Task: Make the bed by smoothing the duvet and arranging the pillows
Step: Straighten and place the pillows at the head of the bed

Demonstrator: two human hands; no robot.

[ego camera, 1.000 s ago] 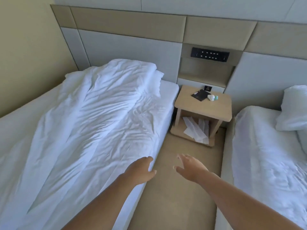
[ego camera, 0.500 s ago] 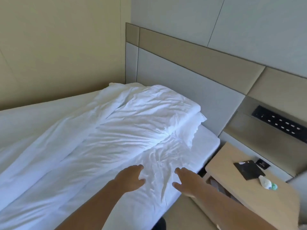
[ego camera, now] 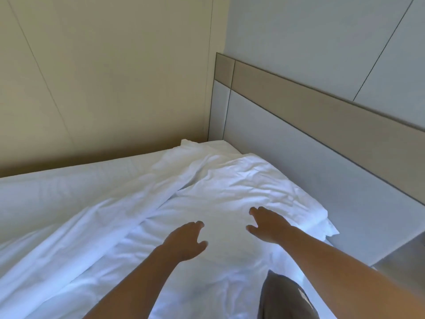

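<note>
Reaching out over the bed, I have both arms stretched forward above the white duvet (ego camera: 230,194). My left hand (ego camera: 184,242) hovers low over the cloth with its fingers (ego camera: 197,224) loosely spread and curled a little, gripping nothing; I cannot tell whether the palm touches the fabric. My right hand (ego camera: 268,224) is further forward and to the right, palm down, fingers apart, also holding nothing, just above or barely on the duvet.

The duvet lies rumpled and bunched. A long fold runs diagonally from near the far corner down toward the lower left, and the thicker, creased part sits under and beyond my hands, up against the padded headboard (ego camera: 322,157). A white pillow (ego camera: 326,226) pokes out from beneath the duvet's right edge, near the headboard and just right of my right wrist. Left of the fold, the bare white sheet (ego camera: 69,187) stretches flat to the beige wall (ego camera: 103,77). My knee in grey cloth (ego camera: 285,298) presses onto the bed's near edge, between my forearms.
</note>
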